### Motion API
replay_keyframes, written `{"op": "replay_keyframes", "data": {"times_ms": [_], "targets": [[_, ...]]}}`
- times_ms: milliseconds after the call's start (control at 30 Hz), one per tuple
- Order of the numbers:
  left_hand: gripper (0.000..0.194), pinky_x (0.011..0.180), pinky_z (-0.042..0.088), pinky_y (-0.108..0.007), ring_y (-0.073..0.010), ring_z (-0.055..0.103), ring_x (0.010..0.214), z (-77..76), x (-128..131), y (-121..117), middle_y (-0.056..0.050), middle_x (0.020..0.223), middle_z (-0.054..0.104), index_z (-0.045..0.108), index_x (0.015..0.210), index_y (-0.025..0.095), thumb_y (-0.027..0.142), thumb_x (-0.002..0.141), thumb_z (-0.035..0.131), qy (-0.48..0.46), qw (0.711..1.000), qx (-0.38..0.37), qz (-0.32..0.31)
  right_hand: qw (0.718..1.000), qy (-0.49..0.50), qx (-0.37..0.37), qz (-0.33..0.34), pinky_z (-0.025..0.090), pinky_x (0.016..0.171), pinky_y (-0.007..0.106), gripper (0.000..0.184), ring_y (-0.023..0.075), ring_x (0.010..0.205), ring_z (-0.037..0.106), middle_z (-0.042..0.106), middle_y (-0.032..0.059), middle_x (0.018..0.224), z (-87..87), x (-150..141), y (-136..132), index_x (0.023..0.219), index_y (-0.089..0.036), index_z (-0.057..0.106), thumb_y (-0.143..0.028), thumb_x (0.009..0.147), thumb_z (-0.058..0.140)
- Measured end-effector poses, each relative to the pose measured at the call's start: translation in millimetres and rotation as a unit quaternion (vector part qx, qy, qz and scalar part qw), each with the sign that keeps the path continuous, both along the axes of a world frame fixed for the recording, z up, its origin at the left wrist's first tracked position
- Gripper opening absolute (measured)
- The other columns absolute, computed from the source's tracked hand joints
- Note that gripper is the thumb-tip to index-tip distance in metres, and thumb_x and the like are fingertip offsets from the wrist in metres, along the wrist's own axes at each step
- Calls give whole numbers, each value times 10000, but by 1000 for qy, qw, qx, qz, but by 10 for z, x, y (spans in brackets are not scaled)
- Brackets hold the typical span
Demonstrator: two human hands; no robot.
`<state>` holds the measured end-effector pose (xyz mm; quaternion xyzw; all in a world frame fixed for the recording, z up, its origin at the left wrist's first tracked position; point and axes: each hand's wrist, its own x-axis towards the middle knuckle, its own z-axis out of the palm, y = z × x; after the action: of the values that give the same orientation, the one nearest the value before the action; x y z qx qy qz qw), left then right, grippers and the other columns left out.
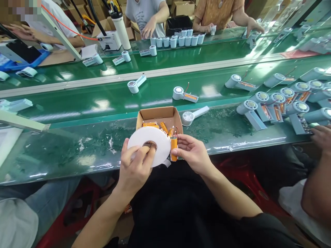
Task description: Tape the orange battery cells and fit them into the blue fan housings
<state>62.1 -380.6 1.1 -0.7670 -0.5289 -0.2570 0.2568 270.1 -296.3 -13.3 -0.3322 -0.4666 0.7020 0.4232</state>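
My left hand (137,160) grips a white roll of tape (161,143), with fingers hooked into its brown core. A loose end of tape (167,163) hangs from the roll's lower right. Between the thumb and fingers of my right hand (192,151) is an orange battery (174,155), upright at the roll's right edge. Thin wires show at its top. Just behind both hands, an open cardboard box (177,115) holds several orange batteries (150,124) with wires. The roll covers part of the box.
A light-blue handheld fan (188,118) lies right of the box. Several opened fan bodies (250,107) crowd the bench at right, beside a co-worker's hand (322,136). More fans ride the green belt (103,100). Co-workers stand across it, near a row of blue fan heads (173,42).
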Motion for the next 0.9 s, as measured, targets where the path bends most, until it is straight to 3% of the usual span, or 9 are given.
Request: {"op": "replay_keyframes", "data": {"times_ms": [200,433,533,633,733,800,833,900], "targets": [[497,1262,387,-597,-245,529,1058,-43,45,50,-61,982,729,716,1337,248,50,881,707,34,999,27,9,999,-17,-23,28,689,836,425,546,267,913,804,837,78,989,37,92,202,1067,-185,790,-359,603,1018],[572,1105,476,-364,-229,506,1040,-58,135,52,-39,969,760,684,1408,281,68,882,751,-8,1000,9,-25,996,30,-40,-79,672,782,384,564,280,952,799,838,97,1059,163,81,332,1100,-200,796,-411,620,1005],[562,1051,456,-350,-233,467,984,-38,119,122,-29,936,767,696,1382,266,31,874,745,-2,999,48,-23,992,51,-55,-103,660,717,347,552,272,933,799,838,85,1053,158,-5,244,1087,-213,792,-412,617,1002],[495,992,464,-370,-241,468,950,14,162,148,-37,933,765,722,1329,268,45,887,718,32,997,62,-20,989,55,-61,-125,670,753,384,558,287,965,794,835,86,1066,132,-52,210,1094,-219,787,-429,619,993],[407,892,473,-354,-223,476,865,101,169,44,-25,923,756,761,1225,290,76,881,725,61,995,29,-67,986,34,-7,-163,678,765,424,519,296,963,788,826,77,1033,164,87,427,1079,-228,787,-465,653,963],[360,850,466,-348,-211,485,840,137,0,-65,-14,913,748,767,1161,297,93,864,751,62,994,11,-92,971,22,74,-228,680,770,412,484,284,1023,778,803,62,1088,214,276,690,1115,-266,769,-546,738,888],[344,842,462,-358,-212,500,847,132,-166,-111,-16,918,744,762,1143,293,104,855,762,54,996,10,-75,960,13,111,-256,680,783,399,490,274,1077,766,785,53,1146,237,374,818,1170,-295,748,-585,786,839],[300,834,451,-392,-226,537,872,46,-645,-148,-36,924,732,752,1108,275,146,838,777,18,999,23,23,953,-9,149,-264,681,807,368,545,256,1171,737,746,36,1247,258,527,988,1301,-350,675,-615,837,783]]}}
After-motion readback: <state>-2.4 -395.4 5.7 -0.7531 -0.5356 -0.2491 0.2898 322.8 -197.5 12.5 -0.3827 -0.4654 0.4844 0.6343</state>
